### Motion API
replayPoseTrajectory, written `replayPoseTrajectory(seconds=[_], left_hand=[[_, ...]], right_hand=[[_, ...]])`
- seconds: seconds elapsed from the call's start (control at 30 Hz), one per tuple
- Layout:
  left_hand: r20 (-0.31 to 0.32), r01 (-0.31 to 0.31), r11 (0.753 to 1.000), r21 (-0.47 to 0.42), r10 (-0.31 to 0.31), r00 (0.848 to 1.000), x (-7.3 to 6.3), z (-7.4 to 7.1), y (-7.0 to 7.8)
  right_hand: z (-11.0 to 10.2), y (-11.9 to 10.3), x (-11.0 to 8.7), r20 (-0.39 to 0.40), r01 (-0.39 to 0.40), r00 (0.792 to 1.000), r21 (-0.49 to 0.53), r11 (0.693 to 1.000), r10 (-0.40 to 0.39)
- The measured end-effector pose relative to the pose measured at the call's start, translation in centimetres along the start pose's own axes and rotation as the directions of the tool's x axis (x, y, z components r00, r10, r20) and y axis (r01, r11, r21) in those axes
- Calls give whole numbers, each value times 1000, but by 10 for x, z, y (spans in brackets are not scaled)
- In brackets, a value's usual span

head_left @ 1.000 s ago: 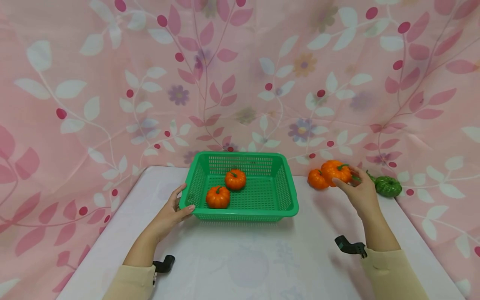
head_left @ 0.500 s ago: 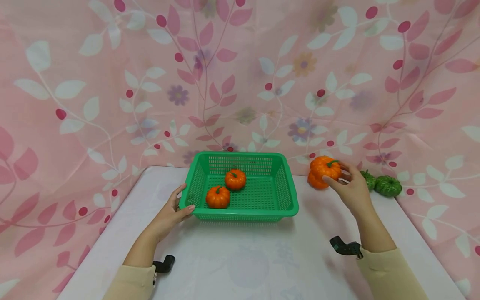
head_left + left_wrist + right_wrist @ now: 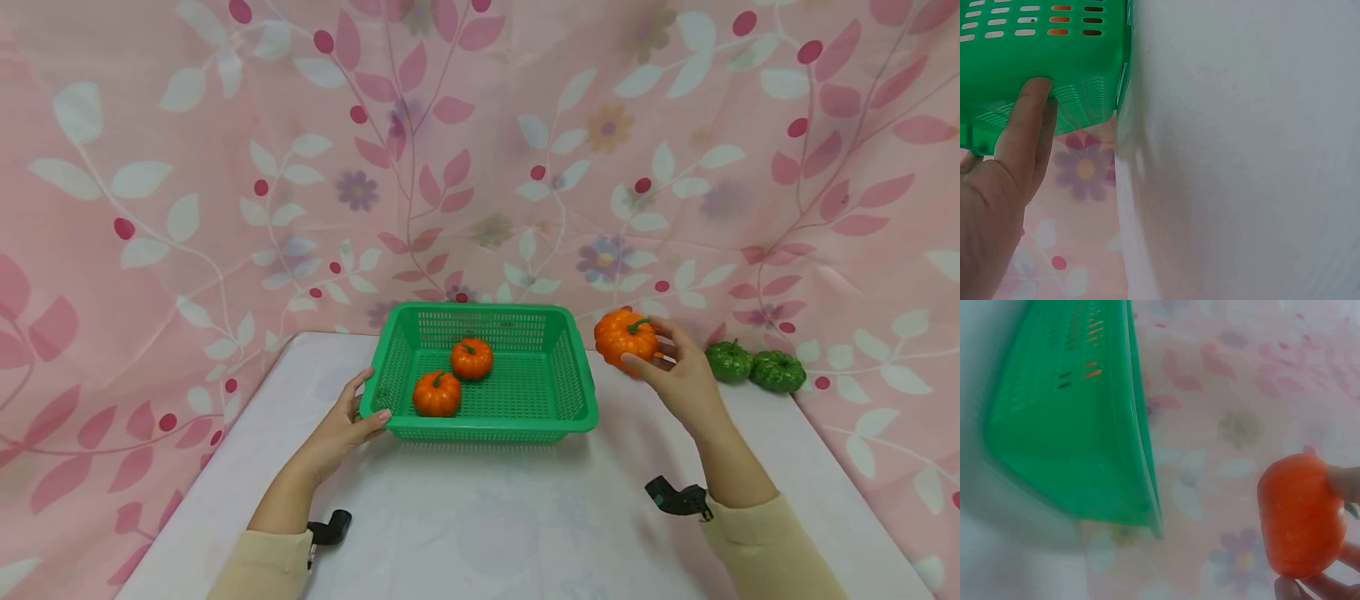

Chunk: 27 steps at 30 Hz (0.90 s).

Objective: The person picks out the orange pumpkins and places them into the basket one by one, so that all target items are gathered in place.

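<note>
My right hand (image 3: 678, 379) grips a small orange pumpkin (image 3: 624, 337) with a green stem, up off the table, just right of the green basket (image 3: 495, 423). Behind it, a second orange pumpkin (image 3: 636, 374) is almost wholly hidden. In the right wrist view, thumb and fingers are around the side of the held pumpkin (image 3: 1300, 515). My left hand (image 3: 337, 433) holds the basket's left end, thumb on the rim, fingers along the outer wall (image 3: 1079, 59). Two orange pumpkins, one nearer (image 3: 437, 395) and one farther (image 3: 472, 359), lie in the basket's left half.
Two dark green pumpkins, one (image 3: 728, 362) beside the other (image 3: 777, 372), rest at the table's back right. A white cloth covers the table (image 3: 480, 517). A pink floral curtain (image 3: 480, 167) hangs right behind it.
My right hand has moved left with the orange pumpkin, towards the basket, passing in front of the other orange one. Both green pumpkins now show fully. The left hand and basket stay put.
</note>
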<state>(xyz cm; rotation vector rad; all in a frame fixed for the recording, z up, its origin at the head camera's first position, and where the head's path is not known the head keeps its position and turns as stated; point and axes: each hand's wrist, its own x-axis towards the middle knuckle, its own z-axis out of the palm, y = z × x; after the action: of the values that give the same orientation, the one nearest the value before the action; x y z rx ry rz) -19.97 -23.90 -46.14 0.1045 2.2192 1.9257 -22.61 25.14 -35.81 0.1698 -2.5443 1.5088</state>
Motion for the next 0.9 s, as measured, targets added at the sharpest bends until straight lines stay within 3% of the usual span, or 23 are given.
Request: replayPoseTrajectory(seconds=[0.27, 0.63, 0.9], left_hand=[[3, -6, 1000, 11, 6, 1000, 0, 1, -1], [1, -6, 1000, 1, 6, 1000, 1, 0, -1], [4, -3, 1000, 6, 3, 1000, 1, -1, -1]], right_hand=[[14, 1, 0, 29, 65, 997, 48, 997, -67], [41, 9, 3, 102, 38, 994, 35, 999, -41], [59, 12, 7, 133, 56, 989, 63, 996, -64]])
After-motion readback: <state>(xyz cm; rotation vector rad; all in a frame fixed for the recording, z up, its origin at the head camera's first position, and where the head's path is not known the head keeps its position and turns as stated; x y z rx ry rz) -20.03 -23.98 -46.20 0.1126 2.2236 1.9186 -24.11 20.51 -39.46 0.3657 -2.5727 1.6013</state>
